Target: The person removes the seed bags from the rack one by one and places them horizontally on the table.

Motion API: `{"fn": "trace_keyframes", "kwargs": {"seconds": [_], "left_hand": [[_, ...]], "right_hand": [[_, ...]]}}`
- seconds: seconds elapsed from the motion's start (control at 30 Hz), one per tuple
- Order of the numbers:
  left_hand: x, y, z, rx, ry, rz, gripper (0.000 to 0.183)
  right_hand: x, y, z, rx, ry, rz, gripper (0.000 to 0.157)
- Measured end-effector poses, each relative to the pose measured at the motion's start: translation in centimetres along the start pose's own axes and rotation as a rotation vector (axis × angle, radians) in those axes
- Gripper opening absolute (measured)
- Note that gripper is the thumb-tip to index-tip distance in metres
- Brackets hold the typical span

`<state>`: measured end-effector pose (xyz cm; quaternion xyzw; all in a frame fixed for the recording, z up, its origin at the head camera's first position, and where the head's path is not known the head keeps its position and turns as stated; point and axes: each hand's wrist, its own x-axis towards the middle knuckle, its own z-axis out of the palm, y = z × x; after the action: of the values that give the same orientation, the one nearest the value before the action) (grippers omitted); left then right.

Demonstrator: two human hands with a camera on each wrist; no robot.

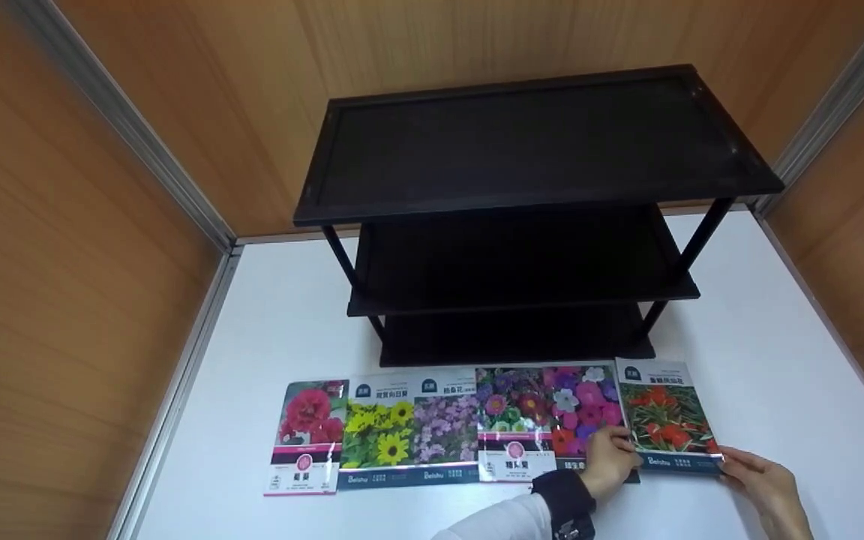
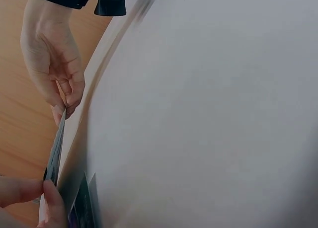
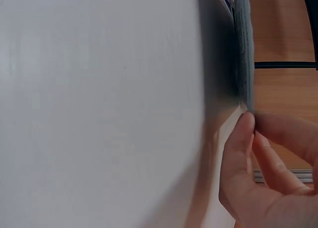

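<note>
A seed packet with red flowers (image 1: 664,416) is held at the right end of a row of seed packets. My left hand (image 1: 610,461) pinches its left edge between thumb and finger, in front of the packet with pink and purple flowers (image 1: 580,401). At its lower right corner, my right hand (image 1: 766,484) pinches the other side. The left wrist view shows the packet edge-on (image 2: 55,148), raised off the table between both hands. In the right wrist view, thumb and forefinger of the right hand (image 3: 263,168) meet on the packet's edge.
Behind the row stands a black three-tier shelf (image 1: 537,150) on a white table (image 1: 267,315). Leftward lie packets with mixed daisies (image 1: 514,405), lilac flowers (image 1: 447,427), yellow flowers (image 1: 379,435) and a red bloom (image 1: 308,412). Wooden panels (image 1: 87,300) enclose the table.
</note>
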<state>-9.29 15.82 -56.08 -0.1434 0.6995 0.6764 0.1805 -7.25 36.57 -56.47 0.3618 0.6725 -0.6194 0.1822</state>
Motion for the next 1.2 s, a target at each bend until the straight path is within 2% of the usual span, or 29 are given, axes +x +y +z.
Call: {"fn": "trace_keyframes", "kwargs": {"seconds": [0.13, 0.17, 0.3, 0.4, 0.67, 0.83, 1.03, 1.2], "left_hand": [[0.1, -0.2, 0.1, -0.069, -0.003, -0.022, 0.035], [0.1, -0.2, 0.1, -0.058, -0.002, -0.019, 0.035], [0.1, -0.3, 0.1, 0.034, 0.002, 0.038, 0.036], [0.1, -0.4, 0.0, 0.14, 0.014, 0.097, 0.036], [0.1, -0.9, -0.1, 0.303, 0.021, 0.183, 0.039], [0.1, -1.1, -0.1, 0.4, 0.031, 0.238, 0.041], [0.0, -1.0, -0.1, 0.444, 0.027, 0.285, 0.044], [0.0, -0.9, -0.3, 0.428, 0.001, 0.273, 0.043]], "right_hand": [[0.0, 0.1, 0.0, 0.003, -0.023, -0.031, 0.059], [0.0, 0.1, 0.0, -0.004, -0.018, -0.029, 0.058], [0.1, 0.2, 0.2, -0.055, 0.018, -0.028, 0.056], [0.2, 0.2, 0.4, -0.096, 0.043, -0.051, 0.054], [-0.2, 0.4, 1.6, -0.25, 0.144, -0.14, 0.041], [-0.8, 0.1, 2.2, -0.358, 0.222, -0.235, 0.035], [-1.2, -0.1, 2.6, -0.469, 0.303, -0.275, 0.032], [-1.5, -0.3, 3.0, -0.527, 0.331, -0.274, 0.03]]}}
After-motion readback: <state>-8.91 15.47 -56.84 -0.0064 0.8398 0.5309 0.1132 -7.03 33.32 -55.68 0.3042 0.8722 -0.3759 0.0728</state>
